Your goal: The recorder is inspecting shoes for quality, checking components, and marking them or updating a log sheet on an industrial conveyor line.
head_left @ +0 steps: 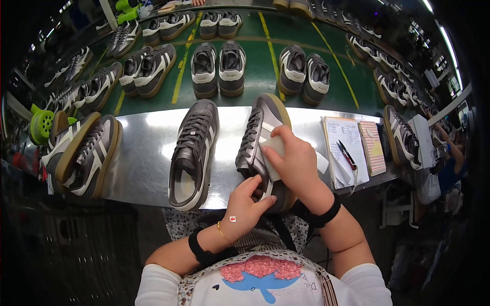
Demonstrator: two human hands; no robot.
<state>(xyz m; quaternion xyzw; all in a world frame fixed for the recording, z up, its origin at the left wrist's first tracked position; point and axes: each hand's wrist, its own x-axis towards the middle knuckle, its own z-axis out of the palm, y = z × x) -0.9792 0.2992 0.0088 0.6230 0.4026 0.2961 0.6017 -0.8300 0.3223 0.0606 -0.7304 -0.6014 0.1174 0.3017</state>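
On the steel table, right of the lone grey sneaker, a tilted grey sneaker lies under both hands. Right hand clamps a pale cloth against its side; left hand pinches its heel near the table's front edge. Bare steel stretches left of the lone sneaker

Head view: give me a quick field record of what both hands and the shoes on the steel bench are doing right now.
left hand: fingers at the heel opening of the tilted sneaker
right hand: presses a pale pad against that sneaker's side
mate sneaker: flat on the steel bench, apart, to the left
left edge: stacked sneakers
right of hands: notebook with pen
behind: pairs of shoes on the green belt
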